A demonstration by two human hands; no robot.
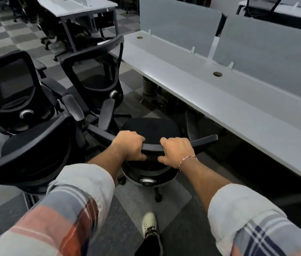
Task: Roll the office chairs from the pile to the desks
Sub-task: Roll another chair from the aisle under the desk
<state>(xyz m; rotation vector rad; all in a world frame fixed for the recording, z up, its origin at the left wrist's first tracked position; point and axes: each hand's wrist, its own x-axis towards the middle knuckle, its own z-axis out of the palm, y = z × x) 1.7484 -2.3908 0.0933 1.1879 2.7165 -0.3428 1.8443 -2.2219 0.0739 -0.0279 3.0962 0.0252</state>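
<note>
A black office chair (pixel 151 129) stands right in front of me, its seat facing away and its wheels on the carpet. My left hand (pixel 130 147) grips the top edge of its backrest, fingers curled over the rim. My right hand (pixel 175 151) grips the same edge just to the right, a red and white thread on the wrist. A long grey desk (pixel 210 100) with frosted divider panels runs along the right side, close to the chair's right armrest.
Three more black mesh chairs crowd the left: one far left (pixel 11 89), one in the middle (pixel 98 71), one close by at lower left (pixel 33 154). Another desk (pixel 83 6) stands at the back. My shoe (pixel 149 226) is on the chequered carpet.
</note>
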